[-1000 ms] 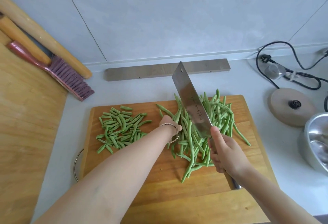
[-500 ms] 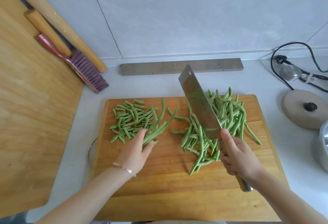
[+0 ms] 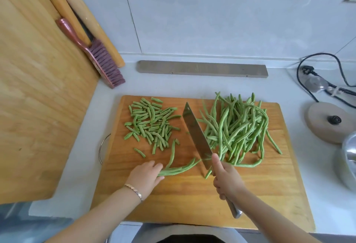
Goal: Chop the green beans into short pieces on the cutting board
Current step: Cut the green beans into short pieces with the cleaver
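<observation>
Head view: left hand (image 3: 144,175) grips green beans (image 3: 180,169), tips by cleaver (image 3: 196,138).

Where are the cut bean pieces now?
Head view: cut pieces lie on the cutting board's far left, left of the knife, beyond the left hand gripping long beans.

1. We see the cutting board (image 3: 192,200), a rectangular wooden slab lying flat, long side across our view.
2. The cut pieces (image 3: 152,125), short green lengths, lie loosely scattered on the board's far left part.
3. The whole beans (image 3: 238,127), long and thin, lie in a tangled heap on the far right part, a few tips past the far edge.
4. A small bunch (image 3: 181,168) of long beans lies across the near middle. Our left hand (image 3: 144,175) grips its left ends, and its right ends reach the blade.
5. The cleaver (image 3: 196,136), broad and steel, slants between pieces and heap, tip away from us, with its handle in our right hand (image 3: 227,181).
</observation>
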Motion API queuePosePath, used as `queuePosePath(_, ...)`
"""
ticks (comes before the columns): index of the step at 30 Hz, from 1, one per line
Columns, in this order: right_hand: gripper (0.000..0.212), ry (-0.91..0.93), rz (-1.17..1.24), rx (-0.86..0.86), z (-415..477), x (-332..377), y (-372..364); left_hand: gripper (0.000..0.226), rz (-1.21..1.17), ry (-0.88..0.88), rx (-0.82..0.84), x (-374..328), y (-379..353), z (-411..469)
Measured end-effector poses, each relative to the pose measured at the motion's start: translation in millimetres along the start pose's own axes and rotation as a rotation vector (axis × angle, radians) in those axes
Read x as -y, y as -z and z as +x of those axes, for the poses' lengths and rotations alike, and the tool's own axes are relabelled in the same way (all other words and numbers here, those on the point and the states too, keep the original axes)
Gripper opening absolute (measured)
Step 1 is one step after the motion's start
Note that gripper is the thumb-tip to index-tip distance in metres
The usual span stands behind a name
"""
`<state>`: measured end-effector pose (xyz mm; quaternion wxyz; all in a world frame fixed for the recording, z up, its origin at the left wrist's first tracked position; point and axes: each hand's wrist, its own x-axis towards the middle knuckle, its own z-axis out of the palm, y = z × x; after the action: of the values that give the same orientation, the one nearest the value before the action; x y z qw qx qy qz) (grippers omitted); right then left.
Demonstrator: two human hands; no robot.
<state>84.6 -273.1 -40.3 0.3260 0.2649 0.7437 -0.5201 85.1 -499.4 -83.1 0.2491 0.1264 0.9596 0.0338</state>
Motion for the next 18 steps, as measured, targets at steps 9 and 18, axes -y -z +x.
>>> queuePosePath(9,0.054,-0.023,0.067,-0.158,7,-1,13,0.061,0.136,0.015,-0.027,-22,-3,12)
queuePosePath(18,0.052,-0.046,0.132,-0.226,12,0,50,0.044,0.091,-0.133,-0.106,-40,-7,21)
